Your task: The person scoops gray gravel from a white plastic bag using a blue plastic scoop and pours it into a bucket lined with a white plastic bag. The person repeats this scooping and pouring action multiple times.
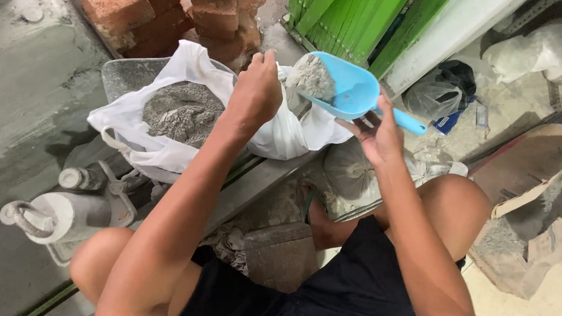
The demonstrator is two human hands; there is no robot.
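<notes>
Reaching forward from the bent knees, the left hand (255, 90) is closed on the rim of the white plastic bag of grey powder (182, 112), pinching it open. The right hand (377, 134) grips the handle of the light blue plastic scoop (350, 91), palm turned up. Its long axis runs right to left, mouth pointing left at the bag, heaped with grey powder (311, 77), just above the rim, near red bricks (174, 11)

Floor (25, 83): grey concrete, dusty, stained.
Far edge: stacked red bricks (167, 11), green boards (344, 18) leaning beside them.
Middle: metal tray (123, 75) bearing a white bag (282, 136) of grey powder.
Right: torn cardboard (538, 207), clear plastic bags (432, 95).
</notes>
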